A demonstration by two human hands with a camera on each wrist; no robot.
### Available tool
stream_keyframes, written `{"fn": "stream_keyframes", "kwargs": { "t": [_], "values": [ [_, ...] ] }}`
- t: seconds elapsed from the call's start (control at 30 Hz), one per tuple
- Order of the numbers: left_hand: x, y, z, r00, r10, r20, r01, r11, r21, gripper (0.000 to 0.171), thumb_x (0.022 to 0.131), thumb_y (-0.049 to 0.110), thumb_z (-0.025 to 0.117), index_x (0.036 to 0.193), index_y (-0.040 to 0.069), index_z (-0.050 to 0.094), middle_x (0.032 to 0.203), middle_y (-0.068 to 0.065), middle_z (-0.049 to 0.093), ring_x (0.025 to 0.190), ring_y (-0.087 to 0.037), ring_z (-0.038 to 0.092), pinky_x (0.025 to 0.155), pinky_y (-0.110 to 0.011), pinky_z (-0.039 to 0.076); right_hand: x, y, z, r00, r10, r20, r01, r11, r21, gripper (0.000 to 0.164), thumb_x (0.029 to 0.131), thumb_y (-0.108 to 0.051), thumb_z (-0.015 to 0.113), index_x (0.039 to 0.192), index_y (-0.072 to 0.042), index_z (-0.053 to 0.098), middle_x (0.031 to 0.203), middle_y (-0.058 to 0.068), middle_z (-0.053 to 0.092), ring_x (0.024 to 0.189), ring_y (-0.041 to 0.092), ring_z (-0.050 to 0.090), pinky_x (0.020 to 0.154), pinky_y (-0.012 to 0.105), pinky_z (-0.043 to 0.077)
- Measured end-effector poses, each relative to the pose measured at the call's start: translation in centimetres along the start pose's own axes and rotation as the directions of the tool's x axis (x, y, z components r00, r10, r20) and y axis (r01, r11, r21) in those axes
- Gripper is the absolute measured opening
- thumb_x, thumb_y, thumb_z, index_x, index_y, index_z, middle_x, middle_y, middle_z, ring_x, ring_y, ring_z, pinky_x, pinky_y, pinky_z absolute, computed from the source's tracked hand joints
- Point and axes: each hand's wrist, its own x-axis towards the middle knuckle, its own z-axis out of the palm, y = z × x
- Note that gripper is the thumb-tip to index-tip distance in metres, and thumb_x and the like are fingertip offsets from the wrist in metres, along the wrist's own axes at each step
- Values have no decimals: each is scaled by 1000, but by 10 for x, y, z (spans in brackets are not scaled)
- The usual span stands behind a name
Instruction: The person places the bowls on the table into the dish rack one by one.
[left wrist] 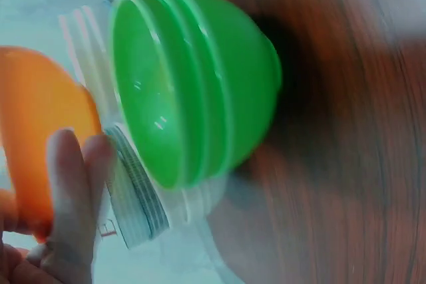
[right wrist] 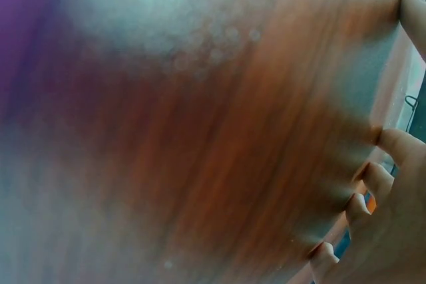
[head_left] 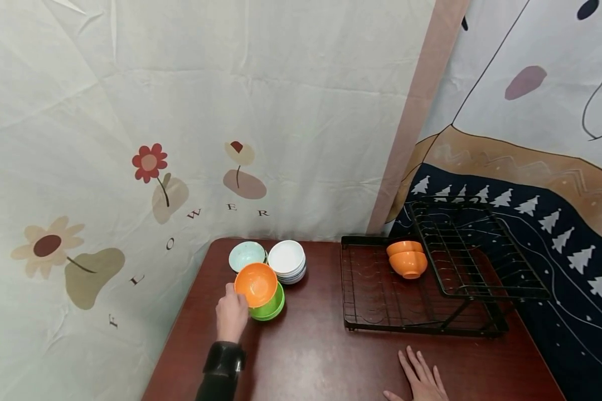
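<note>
My left hand (head_left: 232, 314) pinches the rim of an orange bowl (head_left: 256, 283), which is lifted over a stack of green bowls (head_left: 271, 309). The left wrist view has the orange bowl (left wrist: 40, 124) between thumb and fingers, beside the nested green bowls (left wrist: 200, 84). Behind them stand a pale mint bowl (head_left: 246, 255) on a stack and a stack of white bowls (head_left: 287, 258). My right hand (head_left: 420, 380) rests with spread fingers on the table (head_left: 321, 356), in front of the rack. In the right wrist view its fingertips touch the wood.
A black two-tier dish rack (head_left: 376, 323) stands on the right of the table. Two orange bowls (head_left: 408, 263) sit in its lower tier, partly beside the raised upper tier (head_left: 481, 250). A printed cloth (head_left: 301, 111) hangs behind the table's back edge.
</note>
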Motion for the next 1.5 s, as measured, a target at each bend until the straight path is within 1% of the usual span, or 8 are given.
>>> {"fn": "stream_keyframes", "kwargs": {
  "t": [0.13,0.23,0.47,0.63,0.8,0.9,1.07,1.5],
  "values": [
    [-4,4,-2,1000,3,17,-2,997,-78,25,105,4,51,128,-5,58,92,-31,77,71,-37,78,67,-48,60,0,1,0,1000,-2,-1,2,1000,-3,118,83,-89,69,165,-6,49,175,29,38,161,58,32,126,86,18],
    [-7,8,0,999,34,9,-34,998,-62,28,105,4,58,131,-5,64,106,-33,78,84,-40,77,77,-55,62,0,1,0,1000,-2,-4,2,1000,1,119,82,-89,70,165,-6,50,175,29,39,161,58,33,126,86,18],
    [-16,20,16,988,156,8,-154,982,-108,36,96,1,64,131,-6,72,69,-11,69,60,-22,60,58,-35,51,1,3,0,1000,-7,-17,7,1000,4,119,82,-90,71,164,-6,50,174,28,40,161,57,34,125,86,19],
    [-16,-1,72,954,299,7,-290,931,-220,40,95,6,63,132,-6,72,60,-1,62,49,-11,51,46,-31,43,1,3,0,1000,0,-8,0,1000,19,120,82,-90,71,165,-6,50,175,29,39,161,58,32,126,86,17],
    [-19,-17,129,930,366,28,-356,918,-173,32,92,9,68,123,9,78,75,-1,74,60,-9,59,55,-28,48,0,3,0,1000,-2,-9,2,1000,13,119,82,-89,71,164,-6,50,175,29,39,161,58,33,126,86,18],
    [-35,13,115,916,391,90,-375,914,-155,29,94,6,69,122,6,77,92,-11,81,73,-19,69,64,-37,58,0,4,1,1000,-8,-14,8,1000,10,118,83,-89,71,165,-7,50,175,29,39,161,58,33,125,86,19],
    [-61,73,74,919,335,206,-318,941,-112,30,97,-2,67,126,-4,74,104,-21,82,85,-30,76,79,-45,66,-1,6,5,1000,3,-24,-3,999,33,120,81,-90,71,165,-8,50,175,28,39,161,59,33,125,86,17],
    [-65,75,74,918,331,217,-316,943,-100,28,95,-4,70,121,0,76,102,-17,83,85,-24,76,79,-39,66,1,4,5,1000,-3,-21,4,1000,20,118,82,-88,71,165,-7,49,174,29,39,161,59,33,125,86,18]
  ]
}}
